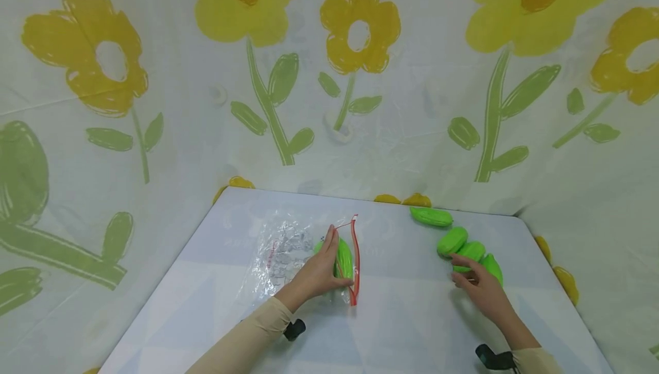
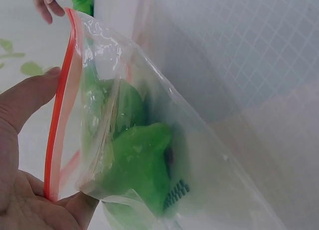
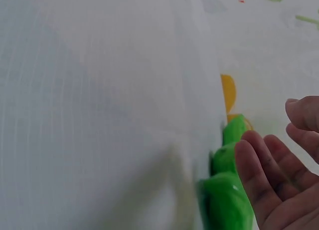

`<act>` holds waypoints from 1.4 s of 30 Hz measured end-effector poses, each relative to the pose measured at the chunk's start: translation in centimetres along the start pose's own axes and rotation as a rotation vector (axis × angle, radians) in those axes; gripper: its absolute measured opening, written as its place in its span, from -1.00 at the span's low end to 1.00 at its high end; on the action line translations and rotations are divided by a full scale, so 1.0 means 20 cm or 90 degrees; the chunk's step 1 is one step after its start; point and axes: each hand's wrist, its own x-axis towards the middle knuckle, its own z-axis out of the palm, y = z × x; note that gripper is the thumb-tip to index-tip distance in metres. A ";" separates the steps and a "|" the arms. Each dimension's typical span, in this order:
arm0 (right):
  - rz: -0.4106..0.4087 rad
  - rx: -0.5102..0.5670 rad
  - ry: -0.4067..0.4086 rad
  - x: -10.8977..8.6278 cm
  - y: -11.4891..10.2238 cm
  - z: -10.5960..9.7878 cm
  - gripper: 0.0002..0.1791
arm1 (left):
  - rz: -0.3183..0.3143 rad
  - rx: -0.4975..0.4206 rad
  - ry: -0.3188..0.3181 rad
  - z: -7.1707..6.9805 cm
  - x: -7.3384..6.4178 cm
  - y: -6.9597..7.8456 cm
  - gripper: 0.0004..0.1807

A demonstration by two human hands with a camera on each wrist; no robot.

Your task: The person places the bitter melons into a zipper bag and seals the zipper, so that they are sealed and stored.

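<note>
A clear zip bag (image 1: 288,254) with a red zip strip (image 1: 357,262) lies on the table, its mouth spread to the right. My left hand (image 1: 321,265) holds it at the mouth, thumb and fingers apart along the edge. Through the film show ridged green fruit-shaped pieces (image 2: 137,165). My right hand (image 1: 481,288) is at a group of similar green pieces (image 1: 453,241) on the right, fingers slightly bent and thumb apart. In the right wrist view nothing lies between its thumb and fingers, and the green pieces (image 3: 227,202) are partly behind the fingertips.
Another green piece (image 1: 431,217) lies by the table's back edge. The white table (image 1: 401,317) meets a cloth backdrop (image 1: 401,151) printed with yellow flowers. Black wrist devices (image 1: 294,330) sit at both sleeves.
</note>
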 end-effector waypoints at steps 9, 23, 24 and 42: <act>-0.001 -0.074 0.049 -0.05 0.04 -0.12 -0.45 | -0.001 -0.004 -0.001 0.00 0.00 0.01 0.38; 0.027 -0.122 0.131 -0.11 0.12 -0.20 -0.46 | -0.007 0.004 -0.008 -0.01 0.00 0.01 0.39; 0.031 -0.128 0.136 -0.12 0.12 -0.21 -0.47 | -0.007 0.004 -0.008 -0.01 0.00 0.02 0.39; 0.207 -0.113 0.010 -0.09 0.25 -0.25 -0.06 | -0.007 -0.006 -0.006 -0.01 0.00 0.01 0.38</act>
